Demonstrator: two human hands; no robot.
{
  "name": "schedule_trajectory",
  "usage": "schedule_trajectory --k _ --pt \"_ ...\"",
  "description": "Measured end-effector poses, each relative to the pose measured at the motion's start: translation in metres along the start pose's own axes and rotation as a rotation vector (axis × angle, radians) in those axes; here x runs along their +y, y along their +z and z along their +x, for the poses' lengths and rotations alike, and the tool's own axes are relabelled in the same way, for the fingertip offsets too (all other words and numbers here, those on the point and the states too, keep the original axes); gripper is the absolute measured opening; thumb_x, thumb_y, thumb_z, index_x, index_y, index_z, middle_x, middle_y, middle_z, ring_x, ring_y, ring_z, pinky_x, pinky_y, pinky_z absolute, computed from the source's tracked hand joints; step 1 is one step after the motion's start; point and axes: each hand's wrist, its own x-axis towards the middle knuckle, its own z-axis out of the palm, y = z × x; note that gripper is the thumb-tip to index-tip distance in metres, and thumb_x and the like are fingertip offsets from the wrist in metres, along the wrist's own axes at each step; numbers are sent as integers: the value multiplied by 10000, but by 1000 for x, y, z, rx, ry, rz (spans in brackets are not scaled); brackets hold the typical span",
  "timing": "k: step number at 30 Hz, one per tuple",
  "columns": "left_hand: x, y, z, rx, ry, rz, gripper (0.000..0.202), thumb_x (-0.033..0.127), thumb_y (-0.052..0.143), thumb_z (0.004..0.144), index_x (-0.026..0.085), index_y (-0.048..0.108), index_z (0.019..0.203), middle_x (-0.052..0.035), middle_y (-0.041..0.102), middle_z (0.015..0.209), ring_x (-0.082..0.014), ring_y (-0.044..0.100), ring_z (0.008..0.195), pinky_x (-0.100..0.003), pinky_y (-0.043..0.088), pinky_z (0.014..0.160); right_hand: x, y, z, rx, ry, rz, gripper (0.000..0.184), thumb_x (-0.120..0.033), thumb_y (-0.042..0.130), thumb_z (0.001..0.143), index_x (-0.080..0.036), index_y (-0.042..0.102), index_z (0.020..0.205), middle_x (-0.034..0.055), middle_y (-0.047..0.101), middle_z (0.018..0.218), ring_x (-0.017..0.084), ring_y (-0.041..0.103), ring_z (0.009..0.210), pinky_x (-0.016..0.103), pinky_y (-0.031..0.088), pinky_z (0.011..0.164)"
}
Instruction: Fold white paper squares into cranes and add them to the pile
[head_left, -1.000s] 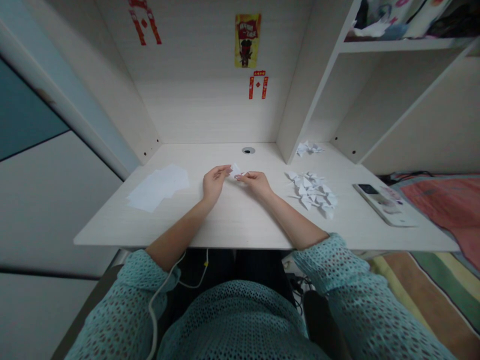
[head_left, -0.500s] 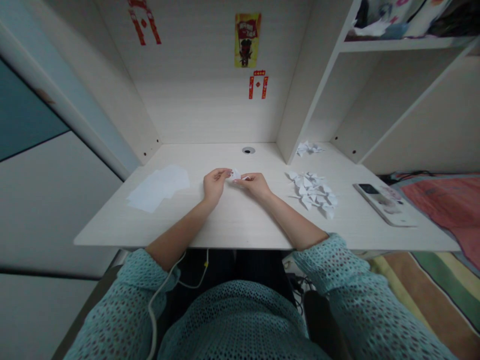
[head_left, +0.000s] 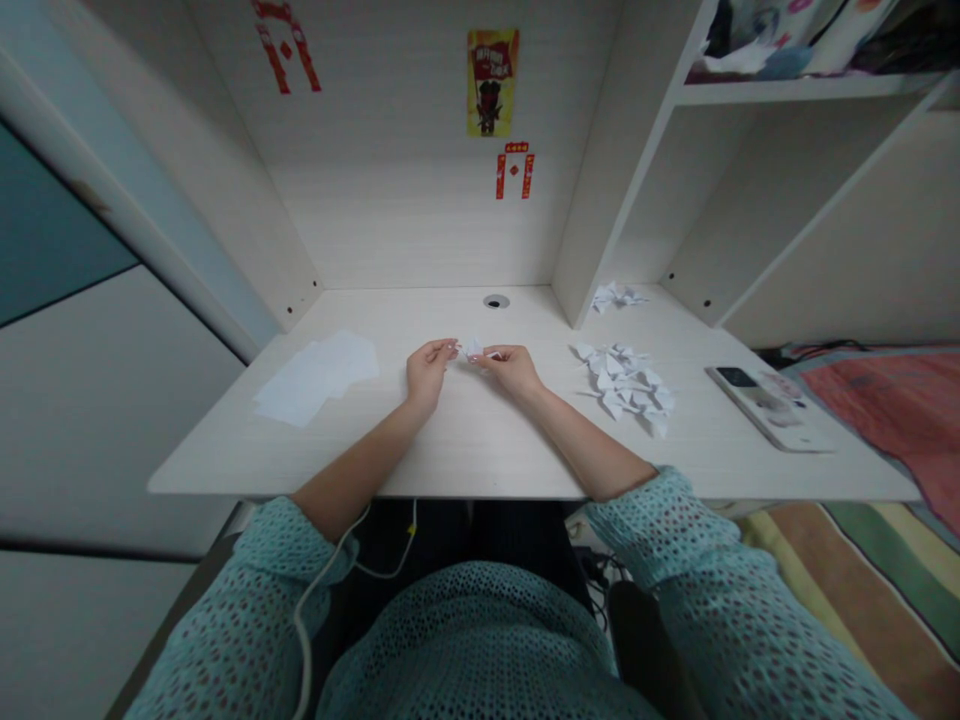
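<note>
My left hand [head_left: 426, 370] and my right hand [head_left: 513, 367] meet over the middle of the pale wooden desk [head_left: 480, 450]. Both pinch a small folded white paper piece [head_left: 472, 350] between their fingertips, just above the desk top. The paper is tiny and partly hidden by my fingers. A stack of flat white paper sheets [head_left: 319, 375] lies to the left of my left hand. A pile of several folded white paper figures [head_left: 626, 382] lies to the right of my right hand.
A white phone [head_left: 765, 405] lies near the desk's right end. A few more folded papers [head_left: 615, 295] sit in the shelf alcove behind an upright divider [head_left: 600, 190]. A cable hole [head_left: 496, 301] is at the back. A striped blanket [head_left: 885, 420] is on the right.
My hands have stayed together at the desk's middle with only small finger movements on the folded paper, which has dropped slightly lower between them.
</note>
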Motion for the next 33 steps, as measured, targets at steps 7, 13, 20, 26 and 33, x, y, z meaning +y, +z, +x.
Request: schedule_trajectory --k 7,13,20,26,33 --pt "4 3 -4 -81 40 -4 255 369 696 666 141 708 780 -90 709 844 -185 638 807 -306 474 761 8 -2 4 41 -71 -57 430 -519 711 570 -132 726 758 46 656 648 106 456 514 251 298 495" --pt "4 2 -4 -92 23 23 258 368 681 682 141 718 798 -85 714 835 -189 639 808 -318 476 781 9 -2 4 37 -92 -88 413 -498 707 586 -141 739 790 56 686 687 105 456 503 254 295 498" --pt "2 3 -2 -108 98 -3 259 368 681 685 136 708 799 -93 713 871 -182 648 791 -331 484 801 11 -4 6 50 -64 -59 449 -535 710 566 -141 735 779 43 669 661 114 483 528 251 322 513" --pt "4 2 -1 -93 168 59 229 369 654 708 157 699 781 -75 711 842 -177 644 778 -313 488 776 6 -3 5 26 -30 -7 436 -527 727 543 -139 729 741 36 648 633 116 481 540 251 330 519" --pt "5 -2 -2 -45 280 223 216 397 638 727 189 680 771 -52 700 803 -174 633 788 -288 473 749 -6 -2 -1 -5 20 13 434 -517 746 512 -135 725 717 32 630 608 107 458 530 248 295 504"
